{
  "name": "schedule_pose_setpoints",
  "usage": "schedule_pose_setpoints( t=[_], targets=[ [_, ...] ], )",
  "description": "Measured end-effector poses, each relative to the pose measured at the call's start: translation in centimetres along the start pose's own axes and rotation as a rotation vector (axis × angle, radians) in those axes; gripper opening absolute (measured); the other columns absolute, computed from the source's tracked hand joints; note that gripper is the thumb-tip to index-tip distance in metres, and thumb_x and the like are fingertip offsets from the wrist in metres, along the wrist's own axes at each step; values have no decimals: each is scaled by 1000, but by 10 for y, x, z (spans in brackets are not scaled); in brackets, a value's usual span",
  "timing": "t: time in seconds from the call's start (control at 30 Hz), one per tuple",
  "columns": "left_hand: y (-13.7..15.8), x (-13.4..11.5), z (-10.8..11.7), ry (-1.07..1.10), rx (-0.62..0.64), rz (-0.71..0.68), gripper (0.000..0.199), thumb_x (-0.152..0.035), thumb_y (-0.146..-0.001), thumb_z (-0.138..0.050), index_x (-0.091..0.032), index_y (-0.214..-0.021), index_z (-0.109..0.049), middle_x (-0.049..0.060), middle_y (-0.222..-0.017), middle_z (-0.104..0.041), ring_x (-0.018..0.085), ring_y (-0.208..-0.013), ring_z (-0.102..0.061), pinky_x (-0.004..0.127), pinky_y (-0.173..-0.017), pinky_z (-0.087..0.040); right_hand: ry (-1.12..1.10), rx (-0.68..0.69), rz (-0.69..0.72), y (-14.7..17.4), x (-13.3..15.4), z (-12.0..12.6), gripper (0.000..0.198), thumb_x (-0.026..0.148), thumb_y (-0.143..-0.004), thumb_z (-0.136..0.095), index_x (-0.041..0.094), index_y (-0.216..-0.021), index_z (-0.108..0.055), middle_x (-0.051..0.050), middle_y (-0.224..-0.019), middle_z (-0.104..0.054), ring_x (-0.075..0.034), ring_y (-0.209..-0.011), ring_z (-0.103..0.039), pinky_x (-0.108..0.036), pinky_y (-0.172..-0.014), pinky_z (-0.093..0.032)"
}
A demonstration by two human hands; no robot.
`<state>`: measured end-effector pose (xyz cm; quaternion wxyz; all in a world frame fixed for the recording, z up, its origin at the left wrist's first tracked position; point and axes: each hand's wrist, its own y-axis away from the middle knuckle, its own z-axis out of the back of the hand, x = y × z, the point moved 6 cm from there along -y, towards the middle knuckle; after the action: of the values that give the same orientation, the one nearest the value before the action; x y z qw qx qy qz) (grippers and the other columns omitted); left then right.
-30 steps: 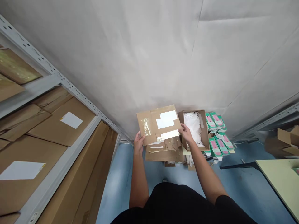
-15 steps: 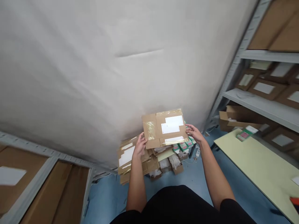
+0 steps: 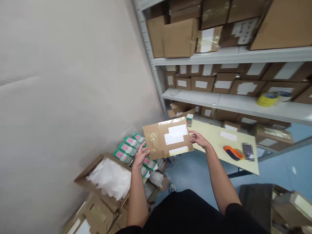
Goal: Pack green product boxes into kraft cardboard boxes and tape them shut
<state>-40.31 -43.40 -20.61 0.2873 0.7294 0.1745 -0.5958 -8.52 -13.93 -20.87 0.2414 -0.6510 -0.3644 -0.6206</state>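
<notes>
A flat, folded cardboard box (image 3: 161,139) with white labels and shiny clear tape is held up in front of me. My left hand (image 3: 140,156) grips its left edge, thumb on the near face. At the opposite edge, my right hand (image 3: 199,139) pinches the cardboard near its side. Below and left of the cardboard lie several green and pink small boxes (image 3: 126,148), partly hidden behind it and my left hand. An open carton (image 3: 97,167) with white plastic bags (image 3: 110,177) stands left of my left forearm.
A pale yellow table (image 3: 212,130) stands to the right, with an orange and black tape dispenser (image 3: 232,152) and a small green box (image 3: 189,120) on it. Metal shelving (image 3: 190,95) behind carries labelled cartons and yellow tape rolls (image 3: 267,99). More flattened cardboard (image 3: 97,211) lies at lower left.
My view has swung to the right, bringing the shelves and table further into sight. Both hands still hold the flat cardboard box, which now appears nearer the table.
</notes>
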Motion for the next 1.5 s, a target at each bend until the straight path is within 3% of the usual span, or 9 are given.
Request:
schedule_pose_setpoints(
  t=[0.13, 0.27, 0.57, 0.73, 0.9, 1.07, 1.27, 1.4, 1.5],
  targets=[
    [-72, 16, -61, -71, 151, 54, 91, -36, -62, -92, -26, -143, -51, 1, -98, -71, 17, -81, -71, 29, -75, -57, 23, -208, -8, 21, -17, 65, 71, 22, -65, -71, 28, -136, -60, 1, -89, -63, -17, -76, -60, -31, -70, -50],
    [-139, 35, -125, -89, 284, 58, 83, -38, -62, -90, -25, -136, -55, 1, -98, -70, 16, -76, -70, 28, -73, -57, 60, -402, -45, 37, -27, 113, 76, 21, -63, -68, 28, -138, -57, 2, -88, -61, -15, -72, -58, -31, -69, -52],
    [-247, 57, -222, -112, 518, 127, 77, -39, -66, -88, -24, -135, -57, 0, -93, -67, 16, -76, -70, 27, -68, -55, 165, -717, -185, 17, -43, 167, 79, 23, -59, -61, 28, -138, -58, 3, -87, -59, -16, -71, -58, -31, -68, -52],
    [-265, 75, -269, -96, 675, 205, 77, -39, -67, -91, -22, -135, -61, 3, -95, -66, 18, -82, -70, 31, -75, -58, 241, -805, -182, 1, -59, 178, 75, 24, -59, -56, 27, -134, -60, 3, -85, -60, -18, -73, -60, -32, -69, -54],
    [-279, 88, -300, -133, 700, 229, 74, -38, -65, -92, -20, -131, -65, 2, -88, -67, 19, -82, -70, 33, -80, -57, 227, -821, -222, 2, -79, 194, 61, 34, -66, -60, 26, -127, -63, 3, -82, -63, -18, -74, -62, -33, -72, -54],
    [-294, 89, -320, -194, 637, 210, 69, -36, -61, -91, -18, -123, -68, 0, -82, -66, 18, -80, -68, 33, -81, -54, 177, -925, -272, 20, -99, 221, 57, 44, -68, -68, 25, -122, -65, 2, -82, -64, -20, -77, -63, -34, -75, -53],
    [-304, 83, -326, -268, 453, 98, 55, -32, -58, -84, -20, -109, -66, -3, -75, -63, 16, -69, -62, 29, -70, -50, 21, -894, -142, 31, -107, 256, 44, 42, -61, -74, 26, -101, -64, 6, -72, -55, -18, -71, -56, -34, -73, -50],
    [-291, 82, -329, -329, 359, -1, 45, -30, -59, -83, -22, -99, -63, -5, -73, -59, 14, -66, -59, 28, -71, -49, 62, -926, -89, 23, -109, 271, 36, 43, -61, -67, 28, -92, -59, 6, -71, -52, -19, -71, -55, -35, -75, -50],
    [-273, 86, -335, -337, 355, 0, 47, -34, -59, -88, -21, -97, -62, 2, -85, -70, 19, -79, -68, 34, -81, -54, 133, -1020, -84, 18, -109, 279, 35, 43, -63, -63, 28, -94, -59, 3, -79, -59, -21, -76, -59, -37, -80, -51]
  ],
)
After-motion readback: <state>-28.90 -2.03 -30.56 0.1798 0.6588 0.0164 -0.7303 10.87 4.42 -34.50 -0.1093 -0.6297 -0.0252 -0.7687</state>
